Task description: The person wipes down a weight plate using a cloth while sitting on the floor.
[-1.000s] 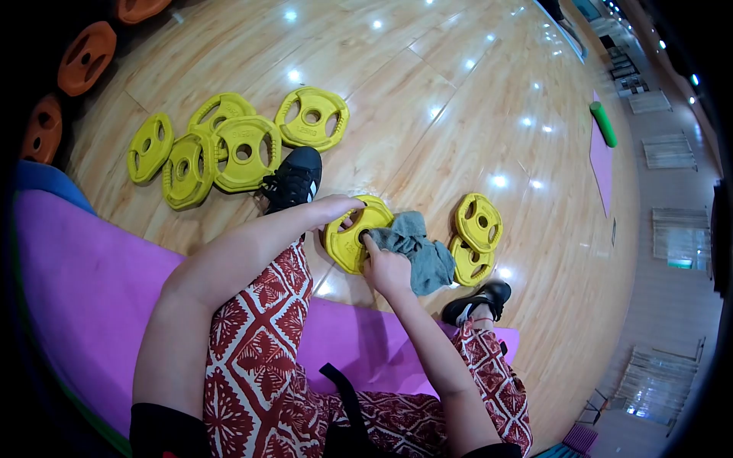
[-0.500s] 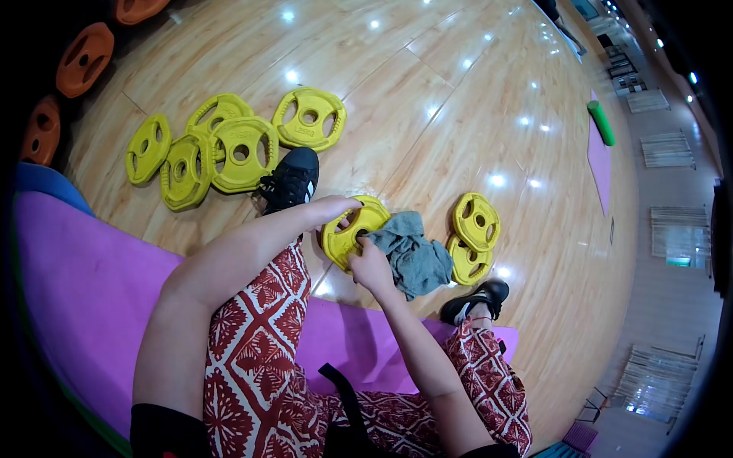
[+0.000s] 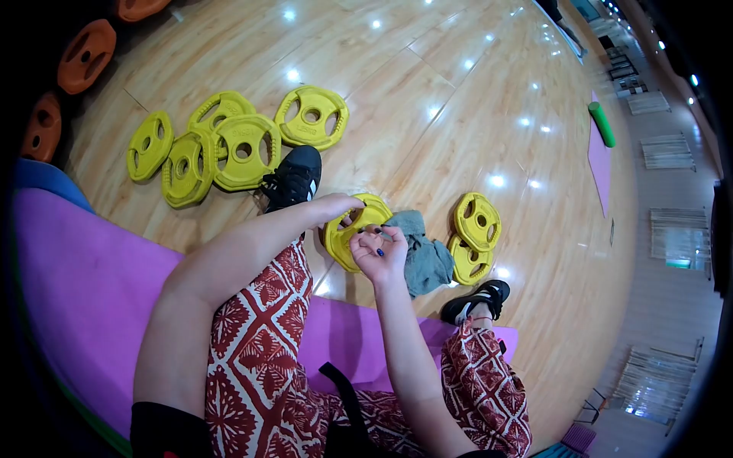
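My left hand (image 3: 336, 208) grips a yellow weight plate (image 3: 340, 248) by its upper left side, with fingers through one of its handle openings. In front of that plate is my right hand (image 3: 380, 252), palm turned upward and fingers curled in, dark nails showing. Whether something is pinched in those fingers is not clear. A grey-green cloth (image 3: 427, 263) lies crumpled right behind and beside the right hand, against the plate's right side. Part of the plate, including its centre, is covered by the right hand.
Several yellow plates (image 3: 246, 153) lie on the wooden floor to the left, past my black shoe (image 3: 294, 175). Two more plates (image 3: 477, 221) overlap at right. A purple mat (image 3: 99, 282) is underneath me. Orange plates (image 3: 86, 57) stand at far left. A green roller (image 3: 602, 124) lies far right.
My right hand has turned from palm down at the plate's centre to palm up, lifting slightly with fingers curled. My left hand keeps its hold on the plate.
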A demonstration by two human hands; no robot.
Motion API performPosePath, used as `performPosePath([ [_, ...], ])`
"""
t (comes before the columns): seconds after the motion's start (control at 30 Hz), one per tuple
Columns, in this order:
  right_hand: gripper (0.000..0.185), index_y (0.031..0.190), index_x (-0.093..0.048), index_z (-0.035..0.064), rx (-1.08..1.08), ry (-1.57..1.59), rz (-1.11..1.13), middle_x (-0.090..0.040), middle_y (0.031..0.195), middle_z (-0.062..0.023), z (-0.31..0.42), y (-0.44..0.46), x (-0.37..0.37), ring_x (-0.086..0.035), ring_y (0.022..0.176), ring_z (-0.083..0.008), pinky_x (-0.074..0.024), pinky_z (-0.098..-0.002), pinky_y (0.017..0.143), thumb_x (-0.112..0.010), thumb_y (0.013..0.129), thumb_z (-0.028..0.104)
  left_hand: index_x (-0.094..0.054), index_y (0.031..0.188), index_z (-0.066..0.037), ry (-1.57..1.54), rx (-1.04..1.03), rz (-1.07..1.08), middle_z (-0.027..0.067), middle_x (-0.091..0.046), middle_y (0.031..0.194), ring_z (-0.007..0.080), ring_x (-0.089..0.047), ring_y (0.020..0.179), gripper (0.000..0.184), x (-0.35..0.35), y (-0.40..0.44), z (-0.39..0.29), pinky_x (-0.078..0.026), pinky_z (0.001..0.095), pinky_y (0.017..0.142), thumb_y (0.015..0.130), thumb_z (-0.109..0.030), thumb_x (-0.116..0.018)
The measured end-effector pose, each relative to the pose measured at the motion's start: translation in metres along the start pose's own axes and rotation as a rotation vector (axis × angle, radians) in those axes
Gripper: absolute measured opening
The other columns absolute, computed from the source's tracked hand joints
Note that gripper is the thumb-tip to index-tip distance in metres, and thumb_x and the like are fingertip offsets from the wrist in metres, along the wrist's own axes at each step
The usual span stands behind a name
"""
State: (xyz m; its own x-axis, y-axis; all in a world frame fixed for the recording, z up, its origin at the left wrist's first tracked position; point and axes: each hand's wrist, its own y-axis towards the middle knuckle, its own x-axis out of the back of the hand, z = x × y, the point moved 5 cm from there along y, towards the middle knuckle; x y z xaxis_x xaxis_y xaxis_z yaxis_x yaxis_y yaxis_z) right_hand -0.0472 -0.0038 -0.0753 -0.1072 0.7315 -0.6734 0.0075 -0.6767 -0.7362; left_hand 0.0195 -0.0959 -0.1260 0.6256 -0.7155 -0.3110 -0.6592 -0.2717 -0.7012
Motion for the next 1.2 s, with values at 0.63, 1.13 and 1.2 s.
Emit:
performPosePath([
  [0.63,0.028,0.106,-0.053,0.0241,0.487,-3.216,0.423,-0.059,0.063,-0.0027,0.041,-0.009,-0.027,-0.061,0.060,-0.0207,-0.0420,-0.0345,0.048,-0.044,0.080,0.019,-0.051,0.100,-0.004,-0.027,0.041,0.002,0.0078,-0.052,0.082,0.0145,-0.053,0.068,0.036,0.000,0.000,0.000,-0.047,0.0253,0.058,0.081,-0.034,-0.045],
  [1.13,0.017,0.091,-0.056,0.0118,0.653,-3.273,0.807,-0.059,0.073,-0.0065,0.029,-0.004,-0.028,-0.060,0.069,-0.0226,-0.0435,-0.0377,0.062,-0.047,0.077,0.018,-0.051,0.100,-0.005,0.017,-0.022,-0.012,0.0069,-0.051,0.084,0.0137,-0.051,0.069,0.035,0.000,0.000,-0.003,-0.047,0.0251,0.061,0.081,-0.034,-0.046],
  [1.2,0.021,0.095,-0.056,0.0115,0.317,-3.246,0.554,-0.061,0.077,-0.0086,0.031,-0.003,-0.019,-0.060,0.071,-0.0248,-0.0453,-0.0390,0.061,-0.048,0.076,0.018,-0.051,0.105,-0.005,0.032,-0.018,-0.011,0.0101,-0.053,0.089,0.0165,-0.054,0.072,0.042,0.002,0.004,0.002,-0.048,0.0277,0.062,0.080,-0.037,-0.046],
])
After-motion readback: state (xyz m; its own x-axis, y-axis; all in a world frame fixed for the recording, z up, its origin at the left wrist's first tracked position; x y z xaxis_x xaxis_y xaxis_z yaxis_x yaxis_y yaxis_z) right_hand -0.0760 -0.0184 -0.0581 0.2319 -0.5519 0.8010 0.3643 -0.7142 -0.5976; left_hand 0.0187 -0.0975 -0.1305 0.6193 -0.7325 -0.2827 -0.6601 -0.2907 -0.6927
